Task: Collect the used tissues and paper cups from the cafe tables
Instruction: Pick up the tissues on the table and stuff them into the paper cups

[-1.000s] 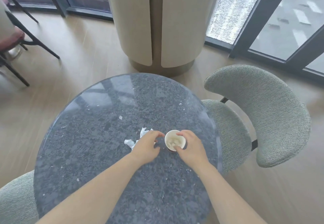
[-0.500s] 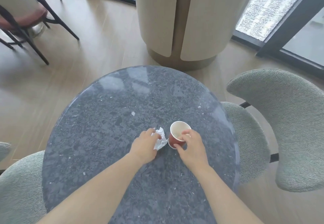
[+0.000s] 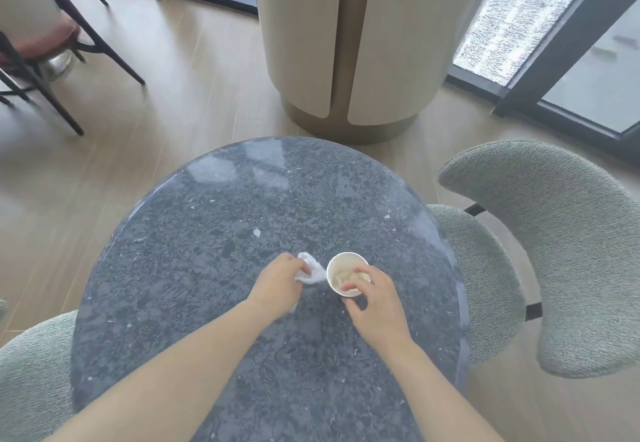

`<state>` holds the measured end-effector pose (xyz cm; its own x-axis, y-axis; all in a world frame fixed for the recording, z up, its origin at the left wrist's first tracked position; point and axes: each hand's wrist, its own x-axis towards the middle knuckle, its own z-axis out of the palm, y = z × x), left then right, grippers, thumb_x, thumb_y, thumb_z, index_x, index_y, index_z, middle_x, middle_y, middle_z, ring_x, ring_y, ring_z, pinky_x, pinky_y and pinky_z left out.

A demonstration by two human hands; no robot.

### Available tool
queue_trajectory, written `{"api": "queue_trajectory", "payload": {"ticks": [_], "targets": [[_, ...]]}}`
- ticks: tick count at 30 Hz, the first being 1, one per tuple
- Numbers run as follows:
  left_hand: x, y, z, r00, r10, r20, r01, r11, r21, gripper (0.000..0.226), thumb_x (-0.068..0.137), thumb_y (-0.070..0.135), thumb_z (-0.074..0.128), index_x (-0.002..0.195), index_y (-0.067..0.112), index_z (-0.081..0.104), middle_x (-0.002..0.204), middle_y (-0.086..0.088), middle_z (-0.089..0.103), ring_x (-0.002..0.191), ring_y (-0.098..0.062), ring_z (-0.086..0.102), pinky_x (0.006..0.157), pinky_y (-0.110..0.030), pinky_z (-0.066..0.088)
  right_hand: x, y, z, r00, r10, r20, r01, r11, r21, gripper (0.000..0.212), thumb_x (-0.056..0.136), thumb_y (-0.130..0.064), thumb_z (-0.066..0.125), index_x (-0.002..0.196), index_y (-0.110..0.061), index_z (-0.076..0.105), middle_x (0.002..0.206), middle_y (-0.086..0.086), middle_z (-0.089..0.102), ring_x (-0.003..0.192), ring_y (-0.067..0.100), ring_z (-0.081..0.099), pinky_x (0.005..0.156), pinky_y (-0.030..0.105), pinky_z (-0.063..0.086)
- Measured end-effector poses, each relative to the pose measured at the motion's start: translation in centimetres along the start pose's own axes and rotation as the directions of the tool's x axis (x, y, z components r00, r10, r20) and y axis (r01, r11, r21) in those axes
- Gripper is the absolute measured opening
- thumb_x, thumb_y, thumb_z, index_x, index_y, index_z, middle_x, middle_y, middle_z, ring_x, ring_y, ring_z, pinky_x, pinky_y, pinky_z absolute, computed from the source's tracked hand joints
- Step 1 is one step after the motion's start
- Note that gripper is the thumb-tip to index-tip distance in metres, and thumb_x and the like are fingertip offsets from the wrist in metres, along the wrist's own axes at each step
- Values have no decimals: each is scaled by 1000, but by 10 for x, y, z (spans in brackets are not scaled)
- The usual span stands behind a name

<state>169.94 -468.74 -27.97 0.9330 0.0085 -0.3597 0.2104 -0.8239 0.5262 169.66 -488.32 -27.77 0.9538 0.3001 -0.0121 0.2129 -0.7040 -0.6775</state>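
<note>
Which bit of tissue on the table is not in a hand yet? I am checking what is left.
The small white scrap lying alone beyond the left hand; the bigger crumpled tissue is pinched in its fingers.

Head view: looked steeply down and forward from above the round table point(image 3: 214, 268).
Nearness: close, both forearms filled the lower frame.
Shared views: only one.

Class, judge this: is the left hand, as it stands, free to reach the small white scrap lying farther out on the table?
Probably yes: the scrap lies on bare tabletop beyond the left hand, nothing between, though that hand holds a tissue.
</note>
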Motion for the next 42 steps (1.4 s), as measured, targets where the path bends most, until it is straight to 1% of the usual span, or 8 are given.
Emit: {"api": "queue_trajectory", "payload": {"ticks": [4, 9, 18, 23, 28, 35, 39, 42], "targets": [[-7, 25, -31, 971, 91, -220, -130, 978, -165, 14, 84, 11, 59, 94, 19, 66, 95, 3, 59, 86, -11, 53, 76, -19, 36, -8, -7, -3, 999, 41, 36, -42, 999, 35, 7, 78, -12, 71, 84, -16, 69, 114, -2, 59, 105, 19, 54, 85, 22, 37], [-30, 50, -28, 966, 192, -170, -217, 966, -143, 14, 86, 18, 59, 98, 22, 63, 93, 4, 58, 86, -13, 53, 73, -20, 36, -22, -15, -10, 998, 46, 34, -48, 996, 76, 6, 80, -9, 69, 80, -16, 70, 100, -11, 57, 93, 11, 57, 72, 10, 37], [-44, 61, -2, 960, 276, -42, -274, 961, 31, 65, 82, 26, 68, 137, 34, 35, 150, 8, 22, 129, -15, 38, 98, -32, 42, -52, -10, -26, 998, 48, -35, -44, 991, 125, 13, 82, -8, 64, 84, -20, 68, 99, -21, 50, 90, -9, 49, 75, 5, 38], [-55, 48, -6, 972, 224, -66, -213, 967, 138, 61, 80, 24, 67, 134, 29, 39, 143, 8, 29, 122, -16, 42, 91, -35, 48, -51, -9, -32, 999, 13, -46, -7, 994, 113, 22, 82, -9, 63, 101, -20, 65, 113, -13, 54, 105, 1, 51, 84, 4, 33], [-64, 38, -9, 981, 194, -9, -188, 961, 201, 58, 83, 25, 64, 134, 28, 37, 140, 8, 31, 119, -16, 44, 88, -34, 49, -45, -11, -18, 986, -34, 162, 47, 996, -78, 49, 89, -23, 55, 136, -21, 39, 145, -7, 31, 136, 7, 21, 105, 20, 25], [-62, 38, 0, 992, 117, 52, -121, 989, 86, 52, 89, 28, 56, 136, 32, 35, 134, 6, 41, 101, -14, 56, 85, -29, 48, -33, -9, -12, 981, -109, 159, 128, 985, -115, 38, 89, -13, 50, 127, -16, 49, 140, -6, 39, 131, 8, 31, 102, 20, 30], [-61, 42, 11, 995, 91, 29, -94, 988, 121, 46, 87, 35, 56, 130, 37, 38, 116, 7, 45, 75, -11, 49, 69, -27, 46, -30, -8, -14, 983, -140, 121, 147, 988, -50, 37, 88, -8, 50, 124, -14, 54, 135, -6, 46, 126, 7, 39, 98, 8, 24], [-61, 46, 14, 996, 82, 26, -85, 988, 130, 45, 84, 39, 58, 125, 40, 40, 109, 8, 48, 84, -11, 53, 69, -27, 45, -29, -11, -18, 990, -122, 63, 120, 992, 47, 34, 85, -4, 54, 115, -16, 61, 121, -7, 57, 110, 7, 53, 91, 10, 37]]}}
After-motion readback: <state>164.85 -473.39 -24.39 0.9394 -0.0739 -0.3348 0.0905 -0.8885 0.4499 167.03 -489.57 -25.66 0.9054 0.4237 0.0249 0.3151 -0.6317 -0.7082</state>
